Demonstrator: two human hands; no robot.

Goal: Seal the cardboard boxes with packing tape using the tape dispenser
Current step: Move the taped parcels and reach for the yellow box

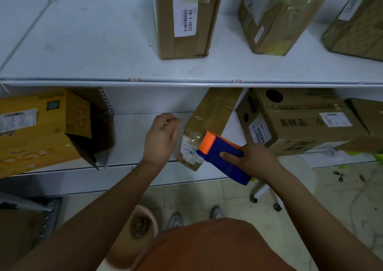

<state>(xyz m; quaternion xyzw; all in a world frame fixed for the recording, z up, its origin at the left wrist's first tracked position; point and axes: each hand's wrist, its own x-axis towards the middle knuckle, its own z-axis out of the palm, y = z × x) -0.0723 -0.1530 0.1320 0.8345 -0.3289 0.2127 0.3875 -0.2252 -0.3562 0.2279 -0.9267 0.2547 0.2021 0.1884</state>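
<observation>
A white upper shelf (93, 42) spanned the view and carried three cardboard boxes, among them a tall box (182, 18) with a white label reading 10-1-1937. On the lower shelf (132, 138) lay a yellow carton (41, 132) on its side at the left, its flaps open, and at the right a large brown box (300, 123) with printed characters and round holes in its end. Between them stood the narrow taped box (209, 123), leaning toward the right. The blue and orange tape dispenser (221, 156) rested against that box's near end, the orange head touching the tape there. The right hand (257, 161) gripped the dispenser's blue body, fingers curled around it. The left hand (161, 136) hovered just beside the box's left face, fingers loosely bent; it seemed to hold nothing, though blur obscured the fingertips.
</observation>
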